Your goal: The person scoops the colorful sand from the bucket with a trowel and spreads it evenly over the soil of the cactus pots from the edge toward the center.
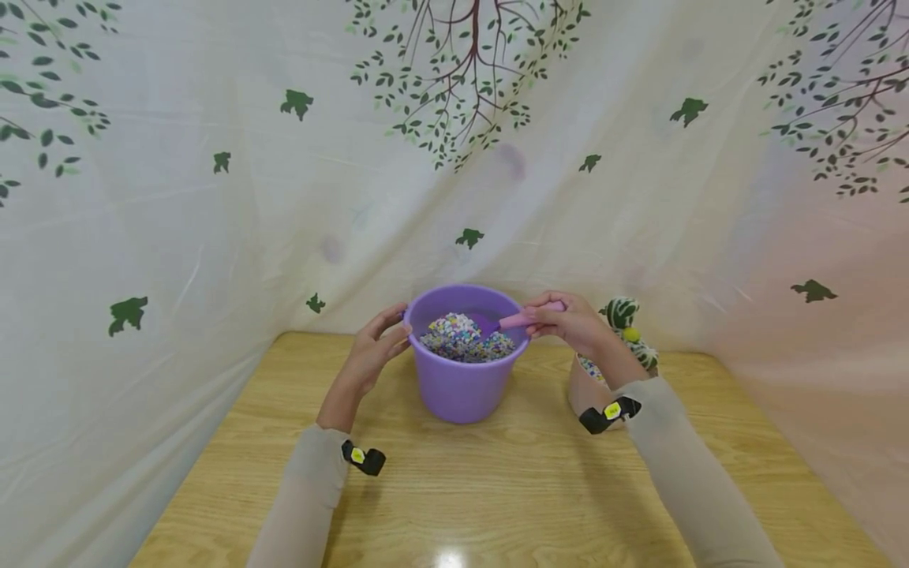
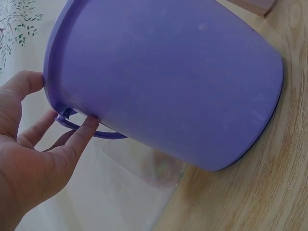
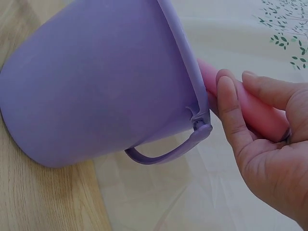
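Note:
A lilac bucket (image 1: 465, 386) stands upright on the wooden table and holds small multicoloured grains (image 1: 458, 338), heaped higher on the left. My left hand (image 1: 372, 345) touches the bucket's left rim. In the left wrist view, its fingertips (image 2: 89, 122) press the outer wall beside the handle joint. My right hand (image 1: 564, 322) grips the pink handle of a small shovel (image 1: 518, 319) over the right rim. The shovel's purple blade reaches down among the grains, its tip hidden. In the right wrist view, fingers and thumb wrap the pink handle (image 3: 257, 113).
Right of the bucket, a pinkish pot (image 1: 582, 386) with similar grains holds a green-and-white cactus-like plant (image 1: 622, 313), partly behind the right forearm. A pale curtain (image 1: 398, 205) printed with branches and leaves hangs behind the table (image 1: 454, 489). Bucket handle (image 3: 168, 156) hangs down.

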A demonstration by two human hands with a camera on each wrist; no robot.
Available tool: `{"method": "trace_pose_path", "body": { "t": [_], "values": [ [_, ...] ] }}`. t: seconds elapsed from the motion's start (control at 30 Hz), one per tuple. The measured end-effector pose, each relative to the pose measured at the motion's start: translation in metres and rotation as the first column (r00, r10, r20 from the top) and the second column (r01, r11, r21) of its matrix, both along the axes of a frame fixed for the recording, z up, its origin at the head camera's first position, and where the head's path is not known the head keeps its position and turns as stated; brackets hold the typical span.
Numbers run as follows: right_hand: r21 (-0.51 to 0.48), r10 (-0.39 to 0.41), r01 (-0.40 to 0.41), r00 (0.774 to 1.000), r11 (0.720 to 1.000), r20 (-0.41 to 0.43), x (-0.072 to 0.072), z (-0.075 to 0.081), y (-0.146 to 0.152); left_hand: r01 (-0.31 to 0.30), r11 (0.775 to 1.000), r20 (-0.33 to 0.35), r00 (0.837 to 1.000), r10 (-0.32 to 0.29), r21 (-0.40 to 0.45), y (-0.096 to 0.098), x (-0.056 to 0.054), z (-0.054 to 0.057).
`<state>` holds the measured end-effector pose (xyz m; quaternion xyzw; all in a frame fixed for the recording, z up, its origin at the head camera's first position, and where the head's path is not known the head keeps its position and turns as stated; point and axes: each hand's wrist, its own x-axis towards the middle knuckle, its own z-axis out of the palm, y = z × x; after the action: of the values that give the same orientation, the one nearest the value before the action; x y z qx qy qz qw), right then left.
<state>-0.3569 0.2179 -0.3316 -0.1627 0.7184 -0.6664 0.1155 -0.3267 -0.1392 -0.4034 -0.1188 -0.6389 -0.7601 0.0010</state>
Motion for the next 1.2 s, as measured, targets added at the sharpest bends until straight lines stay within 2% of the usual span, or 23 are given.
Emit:
{"method": "trace_pose_path", "body": {
  "t": [0.23, 0.4, 0.63, 1.2],
  "values": [
    [-0.041, 0.006, -0.006, 1.000, 0.999, -0.017, 0.006, 0.001, 0.003, 0.004, 1.000, 0.010, 1.000, -0.003, -0.005, 0.000, 0.002, 0.003],
    [-0.034, 0.004, -0.004, 1.000, 0.999, -0.019, 0.009, 0.002, 0.005, 0.002, 1.000, 0.015, 1.000, -0.002, -0.014, 0.001, 0.003, 0.004],
    [-0.054, 0.043, -0.044, 0.999, 0.998, -0.017, 0.014, 0.006, 0.010, 0.008, 1.000, 0.015, 1.000, -0.008, -0.013, 0.000, 0.003, 0.005],
    [-0.041, -0.023, 0.023, 1.000, 0.999, 0.000, 0.024, 0.014, 0.022, -0.002, 1.000, 0.014, 1.000, 0.002, -0.016, 0.001, 0.002, 0.003]
  ]
}}
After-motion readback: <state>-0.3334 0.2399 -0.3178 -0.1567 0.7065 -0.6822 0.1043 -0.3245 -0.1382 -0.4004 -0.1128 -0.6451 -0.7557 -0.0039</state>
